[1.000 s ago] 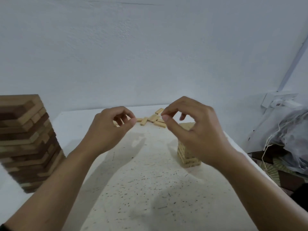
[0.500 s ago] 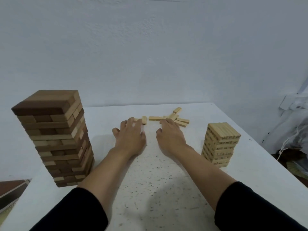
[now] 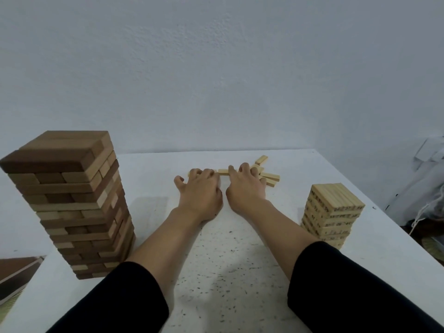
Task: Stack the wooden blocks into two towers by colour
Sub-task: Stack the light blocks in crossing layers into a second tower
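Head view: both forearms reach forward across the middle of the frame, black sleeves [image 3: 115, 301] pushed back from the wrists. The left hand [image 3: 201, 191] lies palm down on the white speckled tabletop [image 3: 216, 272], thumb stuck out to the left, fingertips bent down over a pale block; whether it pinches that block I cannot tell. The right hand [image 3: 246, 188] lies just beside it, palm down with fingers spread, resting on the loose light blocks [image 3: 270, 176] scattered at upper centre of the tabletop. One light block [image 3: 223, 172] lies between the two hands' fingertips. The dark brown tower [image 3: 67, 200] stands tall at the left, and the shorter light tower [image 3: 334, 212] stands at the right, both well apart from the hands.
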